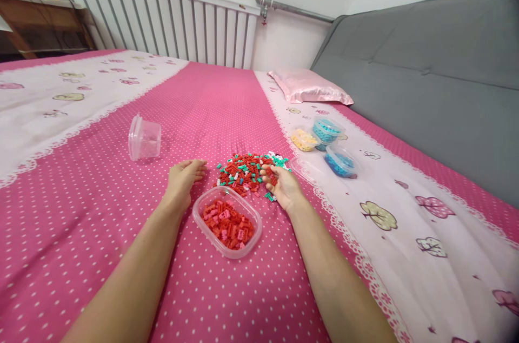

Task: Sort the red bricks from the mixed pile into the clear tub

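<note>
A loose pile of small plastic building bricks [243, 170], mostly red with some green and white, lies on the pink bedspread. At the pile's right edge, my right hand [286, 187] has its fingers curled around some red bricks [271, 175]. My left hand [183, 178] rests to the left of the pile, its fingers stretched out and holding nothing. Between my forearms sits a clear plastic tub [198, 218], with red and a few pink bricks [229, 226] inside.
An empty clear container [146, 140] lies on its side at the left. To the right stand tubs of yellow bricks [304, 140], turquoise bricks [325, 129] and blue bricks [339, 163]. Farther back are a pink pillow [310, 86], a grey headboard [430, 56] and a white radiator [162, 18].
</note>
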Demonstrator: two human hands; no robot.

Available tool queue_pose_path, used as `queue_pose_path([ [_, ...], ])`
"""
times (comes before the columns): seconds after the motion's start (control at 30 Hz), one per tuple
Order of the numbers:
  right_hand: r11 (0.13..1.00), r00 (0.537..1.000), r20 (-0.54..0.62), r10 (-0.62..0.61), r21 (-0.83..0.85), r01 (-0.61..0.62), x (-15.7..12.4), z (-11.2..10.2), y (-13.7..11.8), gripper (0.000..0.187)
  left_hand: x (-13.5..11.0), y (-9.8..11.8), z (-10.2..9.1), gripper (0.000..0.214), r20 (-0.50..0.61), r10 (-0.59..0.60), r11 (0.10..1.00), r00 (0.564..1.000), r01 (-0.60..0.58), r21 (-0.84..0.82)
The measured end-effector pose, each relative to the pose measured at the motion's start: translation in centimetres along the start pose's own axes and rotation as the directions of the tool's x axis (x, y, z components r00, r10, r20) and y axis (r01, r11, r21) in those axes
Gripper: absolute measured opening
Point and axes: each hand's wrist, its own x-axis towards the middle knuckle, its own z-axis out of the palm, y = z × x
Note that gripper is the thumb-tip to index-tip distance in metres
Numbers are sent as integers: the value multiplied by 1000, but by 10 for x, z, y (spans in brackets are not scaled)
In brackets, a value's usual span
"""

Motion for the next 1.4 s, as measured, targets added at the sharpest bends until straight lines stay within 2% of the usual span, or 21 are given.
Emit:
queue_pose_path([
  [0.27, 986, 991, -59, 123, 120, -116, -4, 2, -4, 24, -1, 0, 1, 22, -7, 2, 1000, 1000, -2, -3],
  [0.37, 981, 990, -69, 123, 158, -111, -5, 3, -4, 28, -1, 0, 0, 22, -6, 3, 1000, 1000, -3, -5],
  [0.47, 987, 996, -59, 73, 144, -64, -5, 3, -3, 26, -1, 0, 0, 22, -4, 2, 1000, 1000, -2, -4],
  [0.57, 999, 999, -42, 4, 40, -2, -4, 2, 2, 23, -1, 0, 0, 23, -6, 6, 1000, 1000, -6, -3],
  [0.67, 980, 992, -46, -114, -170, 104, 0, 0, 11, 18, -1, 0, 0, 23, -4, 11, 1000, 1000, -11, -2],
  [0.77, 852, 953, -19, -302, -454, 261, 8, -4, 22, 18, -1, 0, 0, 23, -4, 14, 1000, 1000, -14, 0],
  [0.87, 709, 928, 22, -371, -639, 298, 16, -9, 31, 22, -1, 0, 0, 23, -9, 13, 1000, 1000, -13, 2],
  [1.07, 618, 928, 62, -368, -729, 293, 18, -10, 32, 26, -2, 1, 1, 22, -9, 5, 1000, 1000, -5, 3],
  [1.4, 630, 924, 63, -378, -713, 306, 19, -10, 35, 24, -1, 0, 0, 22, -1, 9, 1000, 1000, -9, 0],
])
